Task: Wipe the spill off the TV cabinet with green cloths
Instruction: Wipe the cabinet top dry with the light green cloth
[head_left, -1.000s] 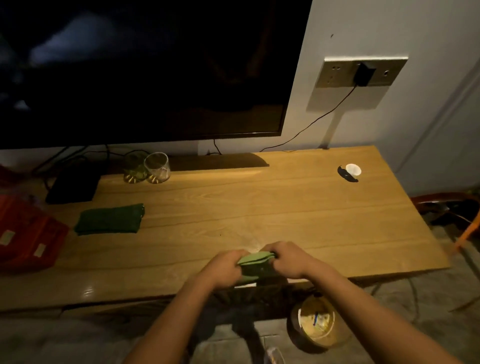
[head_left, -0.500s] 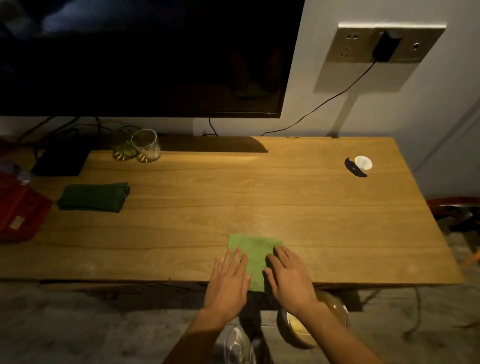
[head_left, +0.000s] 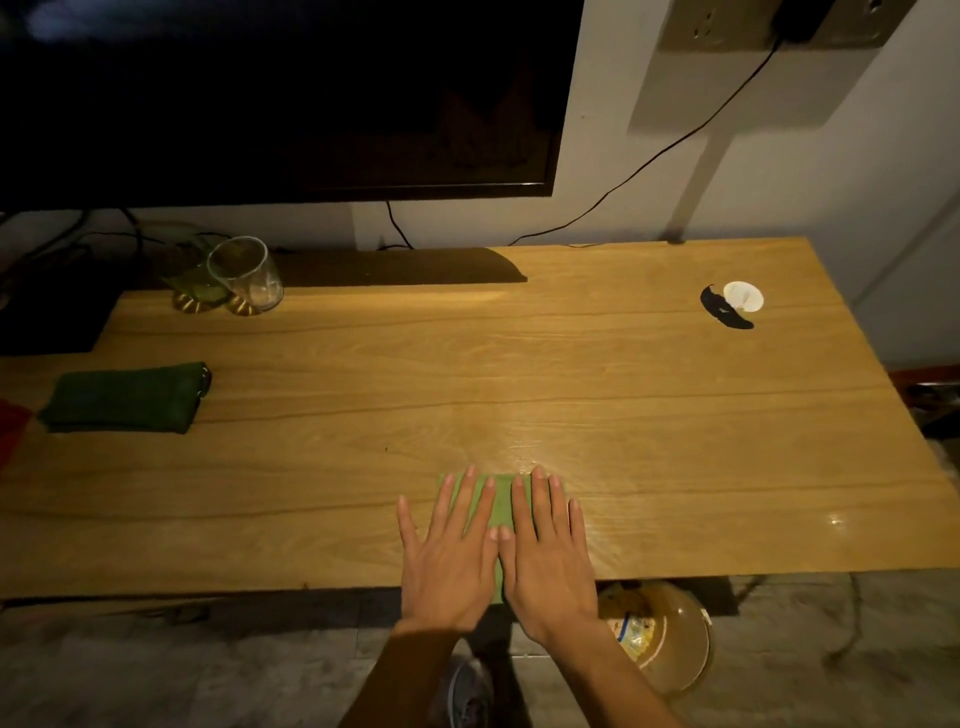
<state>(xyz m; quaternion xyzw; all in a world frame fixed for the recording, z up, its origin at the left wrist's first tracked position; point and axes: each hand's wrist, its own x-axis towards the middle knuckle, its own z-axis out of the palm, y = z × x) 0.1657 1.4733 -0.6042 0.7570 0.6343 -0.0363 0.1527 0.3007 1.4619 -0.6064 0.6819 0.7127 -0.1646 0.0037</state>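
Note:
A light green cloth lies flat on the wooden TV cabinet near its front edge. My left hand and my right hand press on it side by side, fingers straight and spread, covering most of it. Just beyond the fingertips a wet, shiny patch glistens on the wood. A second, dark green cloth lies folded at the cabinet's left side, apart from both hands.
Two glasses stand at the back left below the dark TV. A small white lid with a black piece sits at the back right. A bin stands on the floor under the front edge. A black box is far left.
The light green cloth was bunched between both hands at the cabinet's edge; now it is spread flat and both hands lie on it, having slid forward onto the wood.

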